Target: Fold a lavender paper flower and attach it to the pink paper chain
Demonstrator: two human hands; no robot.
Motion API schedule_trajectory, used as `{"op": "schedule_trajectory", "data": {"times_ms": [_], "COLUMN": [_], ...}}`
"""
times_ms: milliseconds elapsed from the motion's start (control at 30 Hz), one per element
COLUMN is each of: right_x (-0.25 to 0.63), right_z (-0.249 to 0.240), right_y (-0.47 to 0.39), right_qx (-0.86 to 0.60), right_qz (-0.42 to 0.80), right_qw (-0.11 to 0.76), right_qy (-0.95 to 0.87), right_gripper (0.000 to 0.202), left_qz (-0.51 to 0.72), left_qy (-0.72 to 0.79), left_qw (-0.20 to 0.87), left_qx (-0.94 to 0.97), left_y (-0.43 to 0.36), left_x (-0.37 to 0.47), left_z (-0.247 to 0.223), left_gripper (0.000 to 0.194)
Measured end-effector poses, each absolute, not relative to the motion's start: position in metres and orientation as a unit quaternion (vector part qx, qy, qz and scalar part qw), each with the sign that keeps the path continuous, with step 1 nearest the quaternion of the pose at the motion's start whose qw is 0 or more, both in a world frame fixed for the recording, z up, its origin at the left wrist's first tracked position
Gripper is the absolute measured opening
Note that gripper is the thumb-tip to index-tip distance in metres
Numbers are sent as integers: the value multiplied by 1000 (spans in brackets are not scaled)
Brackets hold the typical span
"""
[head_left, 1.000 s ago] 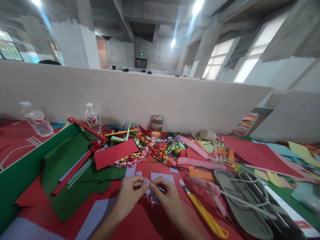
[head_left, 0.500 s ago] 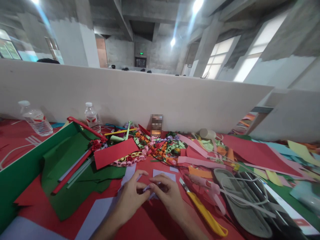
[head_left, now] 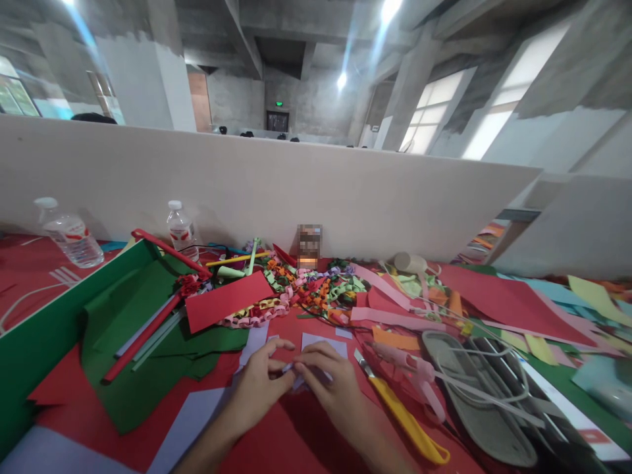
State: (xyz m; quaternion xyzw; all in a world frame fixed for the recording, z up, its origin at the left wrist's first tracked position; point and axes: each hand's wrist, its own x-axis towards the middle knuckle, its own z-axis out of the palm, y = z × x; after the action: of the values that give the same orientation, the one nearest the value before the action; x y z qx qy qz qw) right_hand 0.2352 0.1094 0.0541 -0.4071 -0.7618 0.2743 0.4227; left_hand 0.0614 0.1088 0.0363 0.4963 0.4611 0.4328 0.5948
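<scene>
Between my fingertips is a small piece of purple paper [head_left: 288, 368], mostly hidden by the fingers. My left hand [head_left: 264, 378] pinches it from the left with thumb and index finger. From the right, my right hand [head_left: 328, 375] closes thumb and fingers on the same piece, the fingertips of both hands meeting. A purple paper square [head_left: 326, 340] lies on the red surface just beyond my right hand. Right of that hand rests a yellow-handled utility knife [head_left: 407, 421] with its blade out, and past it a pink glue gun [head_left: 409, 368].
Paper chains [head_left: 306, 289] are heaped at the back centre. Green paper [head_left: 128, 349] and a red paper strip [head_left: 230, 303] lie left. A grey case [head_left: 474, 395] with a white cable sits right. Two water bottles [head_left: 182, 230] stand before the white partition [head_left: 276, 184].
The fingers have shifted slightly around the small purple piece, with the right fingertips drawn closer over it. Everything else on the table stays as it was.
</scene>
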Motion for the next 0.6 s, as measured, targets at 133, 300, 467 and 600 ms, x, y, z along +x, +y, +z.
{"op": "schedule_trajectory", "data": {"times_ms": [133,300,467,600], "right_x": [247,256,244,234], "right_z": [56,57,58,60], "right_y": [112,115,110,108], "right_qx": [-339,-300,-359,-429], "right_qz": [97,-6,159,319], "right_qw": [349,295,389,407], "right_qy": [-868,-907,-833,-741], "right_gripper": [27,35,21,13], "left_qz": [444,461,443,406], "left_qy": [409,387,414,450], "left_qw": [638,665,598,538], "left_qx": [478,443,524,586], "left_y": [113,112,110,106], "left_x": [61,60,57,56], "left_z": [36,43,41,42], "left_gripper": [42,36,38,38]}}
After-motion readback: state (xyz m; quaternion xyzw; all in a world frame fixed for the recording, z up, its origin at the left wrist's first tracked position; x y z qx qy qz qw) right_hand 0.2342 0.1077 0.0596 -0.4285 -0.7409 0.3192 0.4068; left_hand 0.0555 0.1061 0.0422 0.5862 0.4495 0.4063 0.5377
